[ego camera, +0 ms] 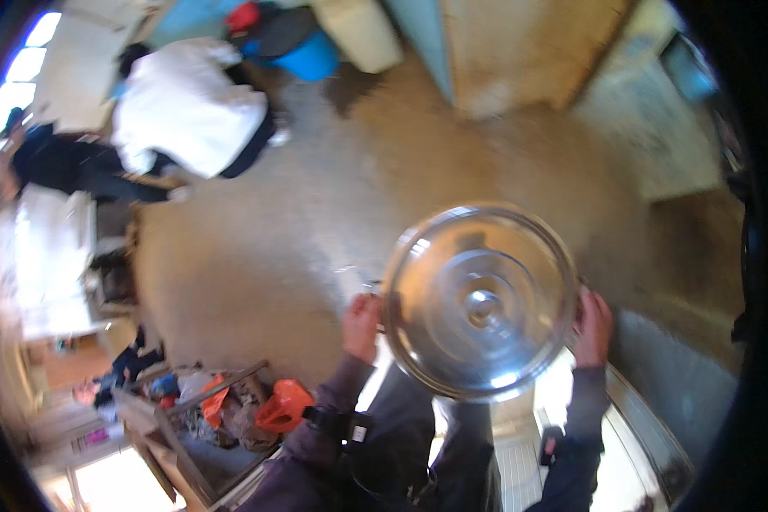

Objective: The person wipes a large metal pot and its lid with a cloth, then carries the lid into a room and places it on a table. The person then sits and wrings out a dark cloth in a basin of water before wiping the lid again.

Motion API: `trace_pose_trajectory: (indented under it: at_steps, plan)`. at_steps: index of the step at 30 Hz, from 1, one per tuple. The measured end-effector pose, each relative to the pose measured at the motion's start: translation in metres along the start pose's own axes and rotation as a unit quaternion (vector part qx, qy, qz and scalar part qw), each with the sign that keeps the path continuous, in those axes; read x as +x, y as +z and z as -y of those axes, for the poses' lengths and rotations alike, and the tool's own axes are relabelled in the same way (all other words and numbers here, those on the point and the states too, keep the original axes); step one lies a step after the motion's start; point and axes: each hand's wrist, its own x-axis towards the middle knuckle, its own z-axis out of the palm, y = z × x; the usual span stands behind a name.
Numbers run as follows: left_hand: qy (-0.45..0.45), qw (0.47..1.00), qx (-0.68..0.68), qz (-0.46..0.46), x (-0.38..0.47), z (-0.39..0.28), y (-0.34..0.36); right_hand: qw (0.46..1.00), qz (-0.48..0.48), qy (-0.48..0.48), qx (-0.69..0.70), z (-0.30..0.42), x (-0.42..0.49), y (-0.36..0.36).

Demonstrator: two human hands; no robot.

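Observation:
A round, shiny metal pot with its lid on [480, 301] is held up before me, above the floor. My left hand [362, 325] grips the side handle at the pot's left. On the opposite side, my right hand [592, 325] is closed around the other handle. The lid has a round knob at its middle and reflects bright light. The pot's walls are mostly hidden beneath the lid, and both handles are largely covered by my fingers.
A person in a white coat [189, 109] bends near a blue bucket [310, 57]; a person in dark clothes [70, 163] is beside them. Orange plastic bags [285, 406] lie in a wooden-framed bin at lower left. A pale cabinet [518, 51] stands ahead.

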Motion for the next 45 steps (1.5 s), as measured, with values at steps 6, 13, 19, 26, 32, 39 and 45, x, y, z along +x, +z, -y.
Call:
trace_pose_trajectory:
  at_steps: [6, 13, 19, 26, 32, 39, 45]
  plan:
    - [-0.081, 0.996, 0.024, -0.007, 0.048, -0.06, 0.059, 0.999, -0.033, 0.001, -0.013, 0.042, 0.053, 0.0]
    - [-0.012, 0.994, 0.076, 0.08, 0.064, -0.093, 0.089, 0.997, -0.056, -0.022, 0.049, 0.064, 0.064, -0.012]
    - [-0.038, 0.994, 0.065, 0.075, 0.044, -0.112, 0.088, 0.993, -0.109, -0.019, 0.052, 0.037, 0.049, -0.021]
    - [-0.013, 0.984, 0.168, 0.058, 0.036, -0.159, 0.12, 0.981, -0.194, -0.004, 0.024, 0.036, 0.022, -0.038]
    - [-0.007, 0.977, 0.173, 0.127, 0.014, -0.197, 0.133, 0.956, -0.233, 0.113, 0.136, 0.041, -0.031, -0.057]
    - [-0.014, 0.966, 0.192, 0.171, 0.034, -0.204, 0.267, 0.942, -0.299, 0.092, 0.125, 0.056, 0.02, -0.137]
    - [-0.02, 0.957, 0.214, 0.194, 0.078, -0.216, 0.374, 0.937, -0.34, 0.015, 0.082, 0.116, 0.091, -0.175]
